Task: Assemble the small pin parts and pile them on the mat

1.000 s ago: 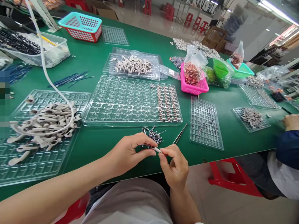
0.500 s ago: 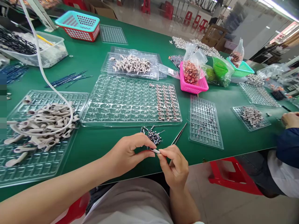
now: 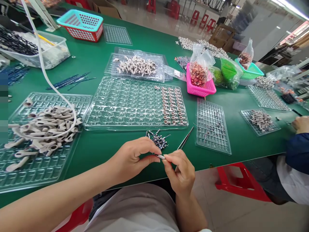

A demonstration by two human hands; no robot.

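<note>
Between my two hands is a small pale plastic casing (image 3: 161,157), mostly covered by fingertips. My left hand (image 3: 135,156) pinches its left end between thumb and forefinger. At the other end, my right hand (image 3: 180,169) grips with thumb and forefinger, and a pair of tweezers (image 3: 185,139) sticks out from behind its fingers, points away from me. Just beyond the left fingertips lies a small heap of dark electronic parts with wire leads (image 3: 159,140). Farther out, a clear blister tray (image 3: 125,103) holds rows of pale casings (image 3: 172,104) at its right side.
On the left, a tray (image 3: 60,175) bears a pile of pale casings (image 3: 53,127), with a white cable (image 3: 42,61) looping over it. A smaller tray (image 3: 213,127) with dark parts lies right, near a pink basket (image 3: 201,90). A co-worker's hand (image 3: 300,124) is at far right.
Hardly anything differs. Both hands keep the same pinch on the casing, and the view has shifted very slightly.
</note>
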